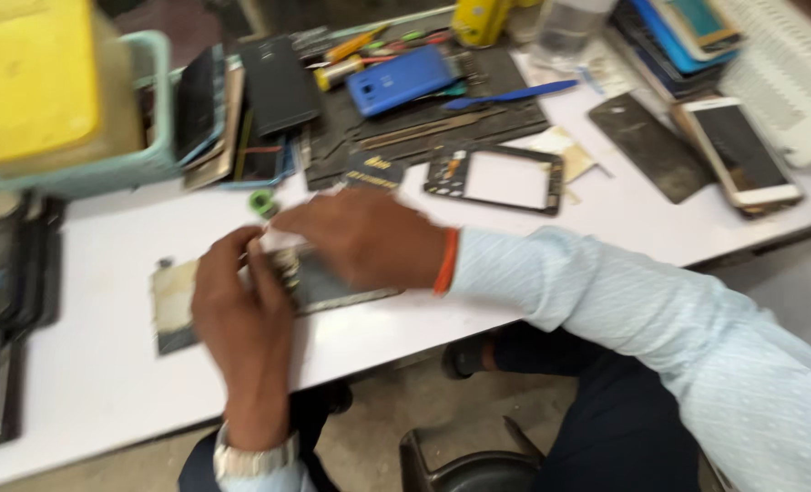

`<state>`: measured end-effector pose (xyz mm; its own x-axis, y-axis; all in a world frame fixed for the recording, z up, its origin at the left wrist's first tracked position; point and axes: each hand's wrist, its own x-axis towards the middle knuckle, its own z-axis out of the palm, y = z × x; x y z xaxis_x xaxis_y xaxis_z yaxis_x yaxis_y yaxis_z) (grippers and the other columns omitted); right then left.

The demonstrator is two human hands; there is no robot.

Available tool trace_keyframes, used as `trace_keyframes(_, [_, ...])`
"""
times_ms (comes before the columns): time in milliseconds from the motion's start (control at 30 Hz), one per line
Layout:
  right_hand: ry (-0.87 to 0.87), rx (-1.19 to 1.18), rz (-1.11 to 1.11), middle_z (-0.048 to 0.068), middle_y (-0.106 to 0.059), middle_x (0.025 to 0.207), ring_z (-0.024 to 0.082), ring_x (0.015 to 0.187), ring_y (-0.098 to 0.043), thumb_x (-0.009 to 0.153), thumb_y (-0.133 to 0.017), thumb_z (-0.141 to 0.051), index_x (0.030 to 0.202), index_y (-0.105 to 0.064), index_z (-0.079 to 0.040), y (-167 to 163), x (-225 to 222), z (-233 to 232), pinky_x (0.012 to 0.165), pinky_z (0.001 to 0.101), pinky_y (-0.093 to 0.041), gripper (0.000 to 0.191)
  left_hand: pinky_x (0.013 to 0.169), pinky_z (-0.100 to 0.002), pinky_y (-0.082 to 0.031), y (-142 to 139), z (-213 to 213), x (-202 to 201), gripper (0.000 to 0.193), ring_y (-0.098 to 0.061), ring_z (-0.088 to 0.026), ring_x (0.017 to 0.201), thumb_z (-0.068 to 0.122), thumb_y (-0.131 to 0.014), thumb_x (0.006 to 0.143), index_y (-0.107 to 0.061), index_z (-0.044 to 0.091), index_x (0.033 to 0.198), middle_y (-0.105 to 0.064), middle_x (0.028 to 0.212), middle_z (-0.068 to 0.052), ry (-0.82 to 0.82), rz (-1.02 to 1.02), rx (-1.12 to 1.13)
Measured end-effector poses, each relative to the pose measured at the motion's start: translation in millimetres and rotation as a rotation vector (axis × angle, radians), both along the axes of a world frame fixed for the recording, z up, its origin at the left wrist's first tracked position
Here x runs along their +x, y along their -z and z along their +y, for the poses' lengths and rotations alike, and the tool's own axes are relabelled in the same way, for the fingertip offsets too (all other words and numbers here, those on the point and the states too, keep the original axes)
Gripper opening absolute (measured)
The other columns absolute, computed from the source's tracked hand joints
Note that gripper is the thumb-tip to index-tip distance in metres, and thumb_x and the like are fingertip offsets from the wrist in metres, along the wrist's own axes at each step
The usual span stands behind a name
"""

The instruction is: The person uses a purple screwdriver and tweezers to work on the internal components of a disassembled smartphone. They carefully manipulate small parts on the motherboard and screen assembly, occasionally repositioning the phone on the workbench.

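At the near edge of a white table, a person's left hand and right hand are lying side by side over an opened phone body; blur is hiding whether the fingers are gripping it. Just beyond, an empty phone frame is lying flat. Farther back, a blue phone is resting on a dark work mat.

Even, diffuse light, fairly bright; the white bench reads pale without hard glare. Shadows are soft and short beneath both hands. Motion blur smears the whole frame, strongest over the hands and the yellow box at upper left. Fine detail is lost throughout.
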<state>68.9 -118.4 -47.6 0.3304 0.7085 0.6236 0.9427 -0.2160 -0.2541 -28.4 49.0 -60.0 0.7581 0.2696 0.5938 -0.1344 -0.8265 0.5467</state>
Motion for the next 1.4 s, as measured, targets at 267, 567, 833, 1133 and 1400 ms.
trace_keyframes(267, [0.311,0.199,-0.113,0.01,-0.076,0.103,0.027,0.091,-0.075,0.097,-0.075,-0.003,0.107,-0.074,-0.006,-31,70,-42,0.079,0.0377,-0.06,0.011,0.077,-0.044,-0.053,-12,-7,1,0.016,-0.068,-0.033,0.089,0.008,-0.059,0.106,-0.068,0.002,0.118,-0.072,0.102,-0.016,0.014,-0.028,-0.04])
trace_keyframes(567, [0.314,-0.107,-0.169,0.007,-0.076,0.1,0.028,0.095,-0.07,0.093,-0.077,-0.007,0.103,-0.078,-0.008,-33,80,-47,0.083,0.0412,-0.057,0.01,0.072,-0.044,-0.051,-11,-7,4,0.017,-0.067,-0.031,0.085,0.01,-0.058,0.108,-0.066,0.004,0.121,-0.07,0.097,-0.015,0.015,-0.045,-0.066])
trace_keyframes(833, [0.327,-0.356,0.122,0.006,-0.073,0.076,0.022,0.062,-0.068,0.088,-0.084,-0.035,0.093,-0.08,-0.008,-53,67,-53,0.059,0.0383,-0.053,0.028,0.073,-0.043,-0.052,-10,-7,4,0.018,-0.068,-0.029,0.087,0.01,-0.057,0.109,-0.065,0.005,0.124,-0.071,0.099,-0.013,0.015,-0.086,-0.068])
trace_keyframes(1133, [0.379,-0.828,0.395,0.005,-0.07,0.06,0.02,0.054,-0.065,0.081,-0.084,-0.039,0.076,-0.079,-0.01,-59,59,-54,0.055,0.0373,-0.051,0.031,0.07,-0.042,-0.051,-8,-6,2,0.018,-0.069,-0.028,0.085,0.01,-0.057,0.11,-0.066,0.003,0.123,-0.072,0.099,-0.013,0.006,-0.054,-0.062])
trace_keyframes(1400, [0.319,-0.787,0.456,0.005,-0.07,0.06,0.018,0.053,-0.065,0.08,-0.084,-0.033,0.075,-0.077,-0.008,-55,61,-54,0.053,0.0357,-0.05,0.026,0.073,-0.04,-0.053,-8,-5,7,0.017,-0.07,-0.028,0.089,0.01,-0.056,0.111,-0.065,0.002,0.123,-0.074,0.104,-0.013,0.014,-0.076,-0.061])
